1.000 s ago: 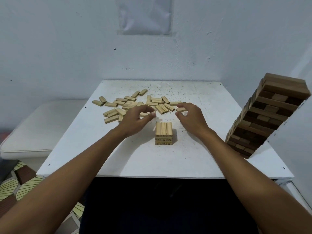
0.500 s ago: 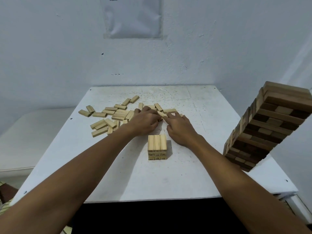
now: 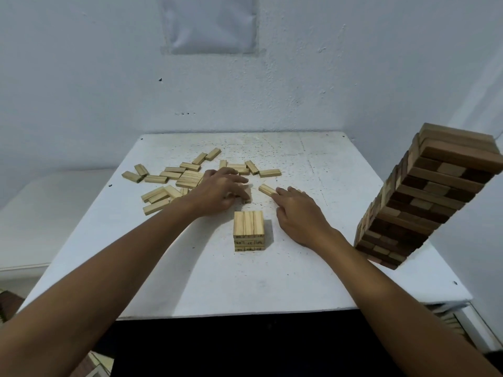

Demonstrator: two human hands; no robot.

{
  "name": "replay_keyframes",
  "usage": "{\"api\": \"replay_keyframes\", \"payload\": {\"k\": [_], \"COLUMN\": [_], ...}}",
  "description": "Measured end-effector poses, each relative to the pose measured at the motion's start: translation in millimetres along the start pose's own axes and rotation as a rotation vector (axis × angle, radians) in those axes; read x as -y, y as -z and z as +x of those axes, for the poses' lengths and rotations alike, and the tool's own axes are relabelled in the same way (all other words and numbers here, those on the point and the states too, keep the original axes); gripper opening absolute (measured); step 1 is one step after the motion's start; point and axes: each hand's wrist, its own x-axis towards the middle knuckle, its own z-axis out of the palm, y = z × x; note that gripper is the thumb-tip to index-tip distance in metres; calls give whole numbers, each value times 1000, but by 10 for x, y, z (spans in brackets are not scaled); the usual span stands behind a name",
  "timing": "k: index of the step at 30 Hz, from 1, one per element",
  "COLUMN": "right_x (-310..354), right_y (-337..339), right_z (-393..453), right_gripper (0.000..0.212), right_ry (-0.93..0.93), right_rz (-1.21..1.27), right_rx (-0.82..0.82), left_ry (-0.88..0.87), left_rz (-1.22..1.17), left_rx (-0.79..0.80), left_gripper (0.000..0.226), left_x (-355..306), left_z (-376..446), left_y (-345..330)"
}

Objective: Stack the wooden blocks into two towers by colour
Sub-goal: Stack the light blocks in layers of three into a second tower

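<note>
Dark tower (image 3: pixel 424 197) done; light tower (image 3: pixel 249 229) just three layers. Left hand (image 3: pixel 217 193) fingers curl over a block, right hand (image 3: pixel 296 213) fingertips touch loose block (image 3: pixel 268 189); scattered blocks (image 3: pixel 174 180) beyond fingers remain.

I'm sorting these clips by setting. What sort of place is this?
Probably a plain room in a home, not a workshop: a small white table pushed into a corner of rough painted walls, a cushioned seat beside it, and a sheet of paper taped to the wall.
</note>
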Motion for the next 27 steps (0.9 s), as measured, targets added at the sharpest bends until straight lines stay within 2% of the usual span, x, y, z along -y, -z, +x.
{"api": "replay_keyframes", "payload": {"k": [5,10,15,23,27], "right_x": [18,72,138,212,262], "right_y": [6,23,81,115,95], "right_z": [-159,-341,-619,-1101,-1308], "right_gripper": [46,45,46,45,42], "right_ry": [-2,-6,0,25,67], "right_rz": [-7,-18,-23,-16,-10], "right_rx": [20,19,28,31,1], "left_ry": [-65,-70,-12,-55,-5], "left_rz": [42,59,-24,-140,-222], "left_rx": [-113,-189,-246,-261,-260], "left_gripper": [48,43,37,31,33], "left_x": [80,78,-82,-466,-681], "left_z": [-354,-743,-1208,-1633,-1738], "left_y": [-37,-73,-147,-136,-171]}}
